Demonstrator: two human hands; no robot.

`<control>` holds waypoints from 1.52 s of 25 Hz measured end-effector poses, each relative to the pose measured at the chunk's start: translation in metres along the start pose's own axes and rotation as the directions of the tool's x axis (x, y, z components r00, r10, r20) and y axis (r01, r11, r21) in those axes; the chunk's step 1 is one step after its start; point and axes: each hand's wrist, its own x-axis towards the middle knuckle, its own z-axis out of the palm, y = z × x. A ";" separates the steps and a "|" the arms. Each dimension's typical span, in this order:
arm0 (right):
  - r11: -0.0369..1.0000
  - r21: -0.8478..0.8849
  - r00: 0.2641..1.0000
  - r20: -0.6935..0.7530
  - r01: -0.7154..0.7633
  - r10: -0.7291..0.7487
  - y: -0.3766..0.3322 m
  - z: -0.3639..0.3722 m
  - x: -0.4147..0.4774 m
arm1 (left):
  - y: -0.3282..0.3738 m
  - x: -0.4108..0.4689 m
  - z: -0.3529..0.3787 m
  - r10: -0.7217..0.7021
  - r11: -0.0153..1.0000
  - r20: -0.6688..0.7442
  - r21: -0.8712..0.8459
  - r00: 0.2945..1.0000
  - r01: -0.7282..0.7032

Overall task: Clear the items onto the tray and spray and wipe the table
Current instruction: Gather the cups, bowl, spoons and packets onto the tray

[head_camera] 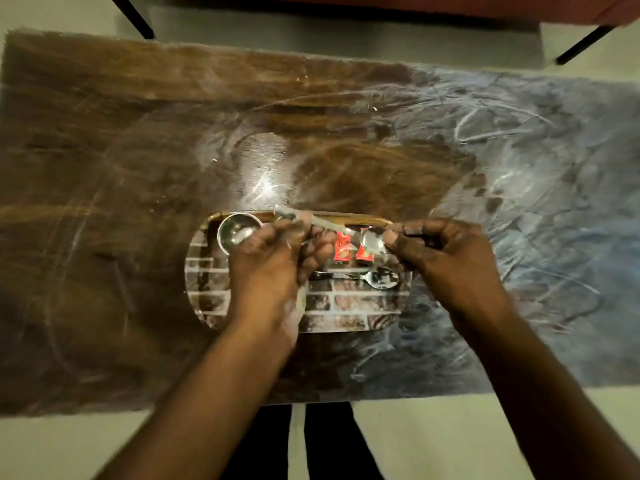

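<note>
View from above, looking down at a brown wooden worktop (138, 168). White streaks and swirls (502, 133) smear its surface, thickest on the right half, and a bright patch of glare (265, 174) sits near the middle.

An oval tray (346, 306) with a brick pattern lies on the worktop near its close edge, roughly in the centre. On the tray:
- a small steel bowl (239, 232) stands upright at the far left corner;
- two red packets (343, 249) lie side by side near the far edge;
- a second spoon (377, 277) lies flat just in front of the packets, its bowl end to the right.

Two bare forearms reach in from below, and both grips are over the tray. The left grip (273, 258) has its fingers curled round the handle of a spoon (372, 239). The handle's tip sticks out past the fingers towards the far left. The right grip (446, 251) is closed into a loose fist, and its fingertips pinch the right edge of the same spoon's bowl end. The spoon is held above the packets, slanting down to the right. Motion blur softens the handle, so I cannot tell exactly where each finger sits on it.

Below the worktop's near edge are pale floor (415, 441) and the person's dark trouser legs (325, 441). Two dark furniture legs (135, 15) show beyond the far edge.
</note>
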 end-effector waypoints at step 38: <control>0.987 -0.143 0.977 -0.190 0.073 -0.099 0.119 -0.007 -0.030 | -0.157 -0.028 -0.052 0.098 0.983 -0.432 0.185 0.897 -0.018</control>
